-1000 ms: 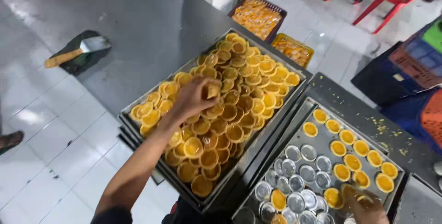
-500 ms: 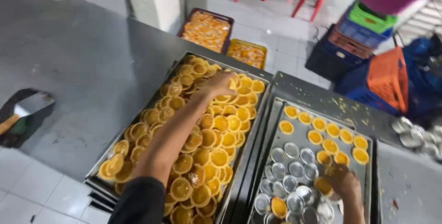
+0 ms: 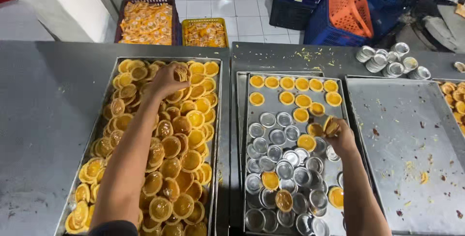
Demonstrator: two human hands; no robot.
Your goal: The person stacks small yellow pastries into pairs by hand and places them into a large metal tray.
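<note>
From my remote seat, I see the left hand (image 3: 167,81) reaching over a long metal tray (image 3: 95,139) heaped with round golden tarts (image 3: 179,149), fingers curled shut around one ridged tart (image 3: 181,72) near the tray's far end. The right hand (image 3: 341,136) hovers over a second metal tray (image 3: 295,93), its fingers pinched together on another tart (image 3: 331,126) still seated in its shiny tin cup. That tray holds a scatter of empty, round silver tin cups (image 3: 286,161) in its middle and near part, with filled yellow tarts in rows along its far edge. Both trays rest on a dull grey steel table (image 3: 34,119) flecked with crumbs. To the right lies a flat bare baking sheet (image 3: 411,134), stained and crumb-speckled. Stacked tin cups (image 3: 392,60) stand beyond it.
</note>
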